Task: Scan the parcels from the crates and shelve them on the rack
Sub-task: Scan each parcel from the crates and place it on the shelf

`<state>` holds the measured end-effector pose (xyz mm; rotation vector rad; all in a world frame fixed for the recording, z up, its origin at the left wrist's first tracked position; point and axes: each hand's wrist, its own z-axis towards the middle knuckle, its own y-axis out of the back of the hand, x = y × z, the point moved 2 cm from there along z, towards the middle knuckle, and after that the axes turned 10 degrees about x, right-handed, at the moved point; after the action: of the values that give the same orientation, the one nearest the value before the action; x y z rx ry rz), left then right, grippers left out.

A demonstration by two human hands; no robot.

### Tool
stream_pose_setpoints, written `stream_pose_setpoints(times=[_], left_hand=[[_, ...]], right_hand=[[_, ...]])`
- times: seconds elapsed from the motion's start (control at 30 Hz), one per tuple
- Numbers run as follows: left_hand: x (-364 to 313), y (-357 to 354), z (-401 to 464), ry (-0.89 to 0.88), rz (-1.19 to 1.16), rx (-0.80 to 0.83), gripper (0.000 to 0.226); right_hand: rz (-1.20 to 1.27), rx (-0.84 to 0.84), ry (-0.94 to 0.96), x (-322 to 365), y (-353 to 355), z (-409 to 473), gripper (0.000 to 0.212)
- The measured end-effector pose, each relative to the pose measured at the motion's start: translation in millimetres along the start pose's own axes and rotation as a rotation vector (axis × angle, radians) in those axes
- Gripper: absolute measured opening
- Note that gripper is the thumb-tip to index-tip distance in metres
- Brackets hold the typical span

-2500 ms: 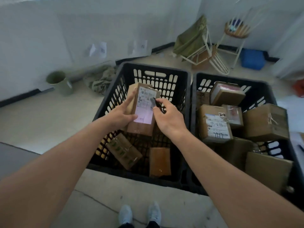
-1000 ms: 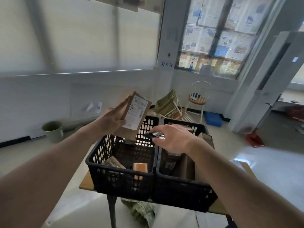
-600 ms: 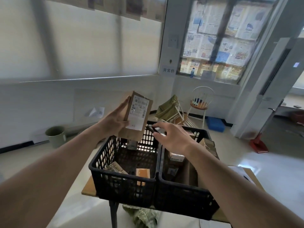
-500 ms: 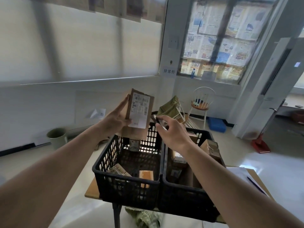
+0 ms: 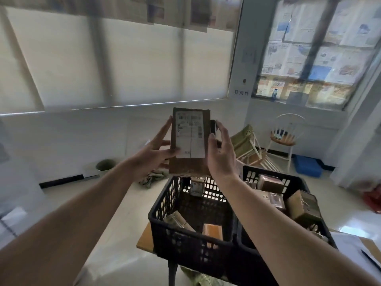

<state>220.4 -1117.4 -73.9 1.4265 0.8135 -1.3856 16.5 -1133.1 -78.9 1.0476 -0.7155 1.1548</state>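
- Window blinds (image 5: 127, 60) span the upper left of my head view; a second window (image 5: 315, 48), on the right, is papered with newspaper sheets.
- Left crate (image 5: 191, 242): black, perforated walls, standing on a small table (image 5: 145, 238). I see three parcels in it: one leaning on the far wall (image 5: 196, 185), one brown packet at the near left (image 5: 178, 221), one orange-brown box (image 5: 212, 232) near the front wall.
- Right crate (image 5: 288, 180): black, touching the left crate's right side, loaded with several cardboard boxes (image 5: 303, 205).
- White chair (image 5: 288, 135) with a round wooden seat stands by the far wall; a folded green chair (image 5: 245, 141) leans to its left. A blue bin (image 5: 307, 167) sits on the floor to its right.
- Green bucket (image 5: 105, 165) stands on the floor by the left wall.
- Held parcel (image 5: 190, 164): flat brown cardboard, upright, raised above the far edge of the left crate, white shipping label (image 5: 190, 135) facing me.
- Left hand (image 5: 152, 155): grasps the parcel's left edge, fingers extended up along the side and behind, thumb pressed on the label's lower left corner.
- Right hand (image 5: 221, 153): clasped around a small dark scanner (image 5: 213, 126), held just beside the parcel's upper right edge. I cannot tell whether scanner and parcel touch.
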Motion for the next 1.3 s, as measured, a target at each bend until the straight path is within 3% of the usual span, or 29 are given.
stream_pose_setpoints(times=[0.3,0.6,1.13,1.3], left_hand=[[-21.4,-21.1,-46.6,-0.098,0.127,-0.286,0.091],[-48.6,-77.6,-156.7,-0.019,0.349,-0.648,0.087],[-133.6,-173.6,-464.7,0.187,0.646,-1.236,0.097],[-155.2,-205.5,-568.5,0.242,0.718,-1.324,0.103]], right_hand=[[0.233,0.287,0.161,5.2,-12.5,7.8,0.047],[0.359,0.532,0.316,39.7,-26.8,-48.6,0.053],[0.677,1.058,0.441,197.2,-101.3,-284.2,0.046],[0.716,1.109,0.506,249.4,-117.5,-382.5,0.047]])
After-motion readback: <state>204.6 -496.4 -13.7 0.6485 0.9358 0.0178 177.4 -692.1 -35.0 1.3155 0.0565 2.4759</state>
